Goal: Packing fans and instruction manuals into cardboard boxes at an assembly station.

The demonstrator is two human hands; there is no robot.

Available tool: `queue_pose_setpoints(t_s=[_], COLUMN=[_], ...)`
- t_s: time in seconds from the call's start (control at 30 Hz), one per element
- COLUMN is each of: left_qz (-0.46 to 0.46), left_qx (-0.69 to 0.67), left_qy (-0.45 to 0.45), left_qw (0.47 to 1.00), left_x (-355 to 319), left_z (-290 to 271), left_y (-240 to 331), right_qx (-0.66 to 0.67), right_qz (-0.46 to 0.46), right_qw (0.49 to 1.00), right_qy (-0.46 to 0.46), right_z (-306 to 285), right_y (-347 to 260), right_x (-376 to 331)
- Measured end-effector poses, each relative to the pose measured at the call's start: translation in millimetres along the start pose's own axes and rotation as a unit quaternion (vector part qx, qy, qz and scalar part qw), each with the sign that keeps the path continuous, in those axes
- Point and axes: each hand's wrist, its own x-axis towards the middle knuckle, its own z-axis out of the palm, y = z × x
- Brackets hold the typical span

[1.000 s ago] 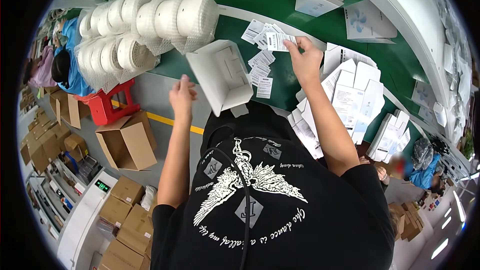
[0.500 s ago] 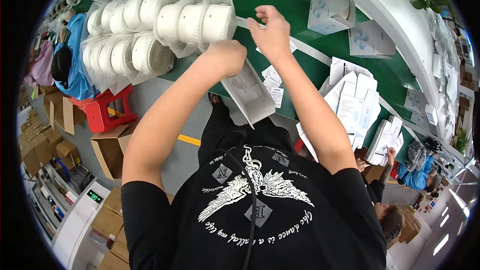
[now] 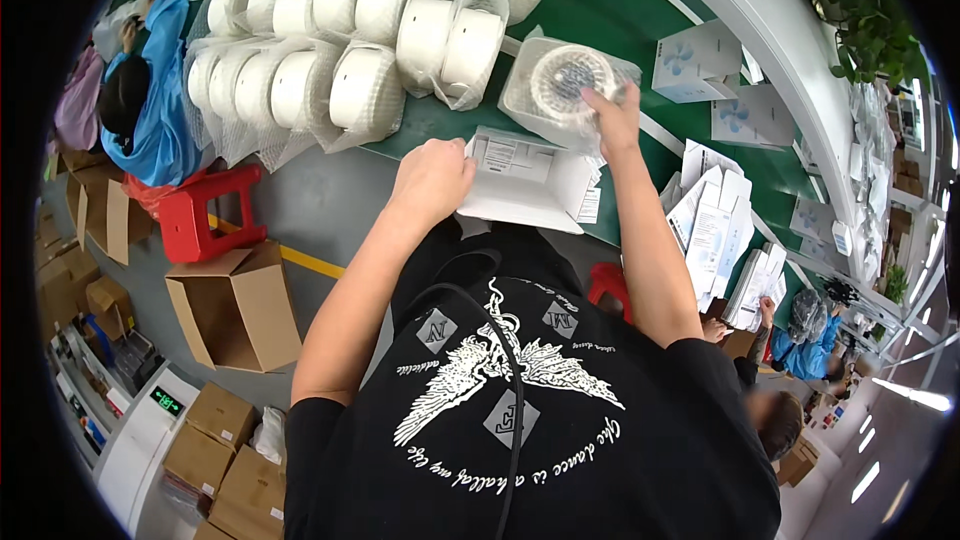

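Note:
An open white cardboard box point(image 3: 525, 180) lies at the near edge of a green conveyor belt point(image 3: 610, 20). My left hand point(image 3: 432, 178) grips the box's left side, fingers curled over its edge. My right hand point(image 3: 612, 118) reaches past the box and holds a round white fan wrapped in a clear plastic bag point(image 3: 565, 85), which rests on the belt just beyond the box. A paper leaflet lies inside the box.
Several bagged white round fans point(image 3: 350, 50) crowd the belt to the left. Flat white cartons point(image 3: 712, 225) are stacked at the right, with printed boxes point(image 3: 700, 60) farther back. A red stool point(image 3: 205, 215) and open brown cartons point(image 3: 235, 305) stand on the floor. Other people work at left and lower right.
My right hand left the leaflets, put one into the box, then reached to the bagged fan. My left hand came up from the floor side and took hold of the box.

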Motion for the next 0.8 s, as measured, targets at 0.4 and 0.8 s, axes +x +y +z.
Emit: queue_pose_setpoints(t_s=[0.4, 0.8], left_qz=[0.123, -0.085], left_qx=[-0.059, -0.33], left_qy=[-0.032, -0.004], left_qw=[0.99, 0.94], left_x=[69.6, 8.6], left_z=[-2.1, 10.2], left_y=[-21.8, -25.6], right_qx=[-0.54, -0.464], right_qz=[-0.341, -0.32], right_qw=[0.732, 0.824], right_qy=[-0.238, 0.058], right_z=[-4.6, -65.7], right_y=[-84.4, -106.8], right_x=[-173.7, 5.2])
